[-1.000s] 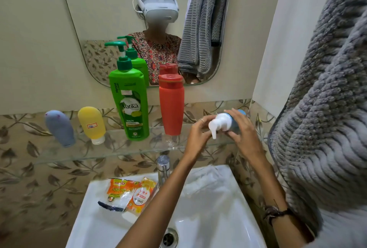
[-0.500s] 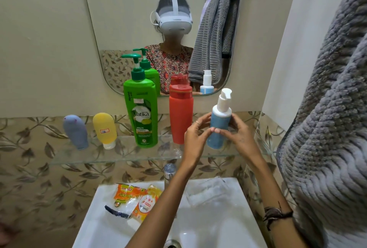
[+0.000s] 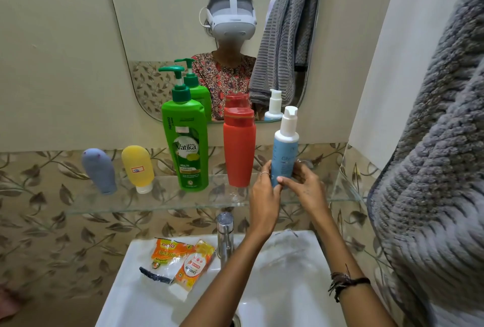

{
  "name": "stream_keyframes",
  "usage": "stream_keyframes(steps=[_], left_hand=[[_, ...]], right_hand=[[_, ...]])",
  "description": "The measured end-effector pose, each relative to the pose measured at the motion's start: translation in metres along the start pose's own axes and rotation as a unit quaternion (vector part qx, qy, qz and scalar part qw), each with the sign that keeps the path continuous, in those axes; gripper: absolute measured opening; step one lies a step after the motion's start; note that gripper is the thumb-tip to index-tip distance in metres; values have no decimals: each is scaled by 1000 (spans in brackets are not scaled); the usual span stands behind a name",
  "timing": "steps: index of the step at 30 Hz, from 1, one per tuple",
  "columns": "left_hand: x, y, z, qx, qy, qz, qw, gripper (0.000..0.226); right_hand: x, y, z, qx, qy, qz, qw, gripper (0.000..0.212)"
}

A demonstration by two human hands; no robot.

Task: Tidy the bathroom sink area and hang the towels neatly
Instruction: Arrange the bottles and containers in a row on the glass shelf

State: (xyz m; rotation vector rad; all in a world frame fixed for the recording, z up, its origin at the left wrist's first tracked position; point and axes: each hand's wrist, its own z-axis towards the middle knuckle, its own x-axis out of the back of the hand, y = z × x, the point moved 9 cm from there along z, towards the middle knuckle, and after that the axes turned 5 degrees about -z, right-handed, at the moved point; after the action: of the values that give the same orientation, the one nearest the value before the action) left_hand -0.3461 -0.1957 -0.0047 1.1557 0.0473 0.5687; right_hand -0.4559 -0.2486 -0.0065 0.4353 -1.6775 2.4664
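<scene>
Right of centre in the frame, the left hand (image 3: 264,195) and right hand (image 3: 305,186) both grasp the upright pale-blue white-pump plastic bottle (image 3: 285,147), apparently settling it on the glass shelf (image 3: 157,202) beside the red cylindrical bottle (image 3: 239,148), extending the row.

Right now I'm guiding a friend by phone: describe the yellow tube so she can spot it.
Find the glass shelf under the mirror. The yellow tube stands cap-down, second from its left end, between a grey-blue tube and the green pump bottle. It alone is yellow, with a small white sticker.
</scene>
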Motion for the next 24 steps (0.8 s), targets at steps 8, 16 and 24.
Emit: stream_keyframes(steps=[8,16,24], left_hand=[[4,-2,-13,21,8,7,1000,58],[31,29,-54,-13,-12,-112,993,27],[82,79,-93,-76,-79,-159,981,23]], right_hand=[[4,0,-17,-24,78,-57,995,67],[2,-60,-84,71,213,-66,972,50],[-1,-142,-149,126,274,-120,946,36]])
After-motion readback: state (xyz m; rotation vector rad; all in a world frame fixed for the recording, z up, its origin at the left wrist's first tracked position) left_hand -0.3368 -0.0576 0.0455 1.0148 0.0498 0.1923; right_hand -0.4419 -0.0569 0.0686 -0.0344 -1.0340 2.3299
